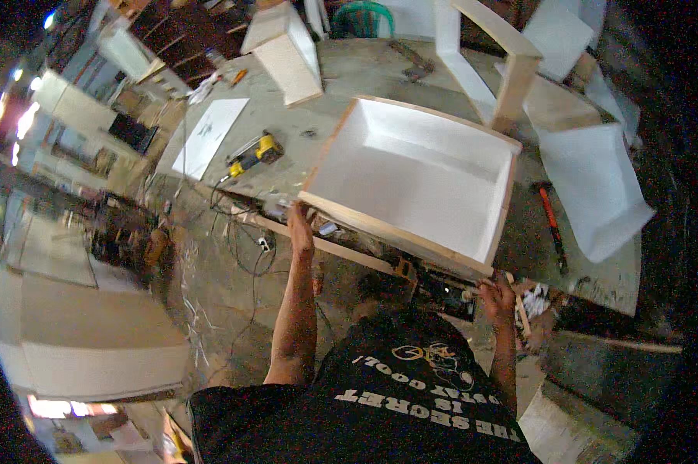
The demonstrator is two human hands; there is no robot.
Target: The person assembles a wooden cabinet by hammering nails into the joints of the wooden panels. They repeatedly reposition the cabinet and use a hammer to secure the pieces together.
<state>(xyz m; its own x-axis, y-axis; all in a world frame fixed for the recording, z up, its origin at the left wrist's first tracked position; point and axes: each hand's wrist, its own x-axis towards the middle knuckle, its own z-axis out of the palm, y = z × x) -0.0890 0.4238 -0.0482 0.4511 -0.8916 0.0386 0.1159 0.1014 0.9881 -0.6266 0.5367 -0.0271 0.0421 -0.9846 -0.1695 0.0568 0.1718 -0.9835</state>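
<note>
A shallow wooden drawer box (411,174) with a white inside and bare wood edges lies open side up, its near edge reaching past the front of the workbench (318,116). At its near left corner my left hand (301,230) is closed on the wood. My right hand (497,296) grips the near right corner from the side and below. Some of the fingers on both hands are hidden by the box. Left of the box lies a yellow and black power tool (254,156) with a cord. To its right is a hand tool with a red-orange handle (550,213).
Other wooden boxes (291,62) and an open frame (511,85) stand at the back. White panels (593,182) lean at the right; a white sheet (210,138) lies left. Cables (244,255) hang at the bench front. A green chair (362,19) stands beyond.
</note>
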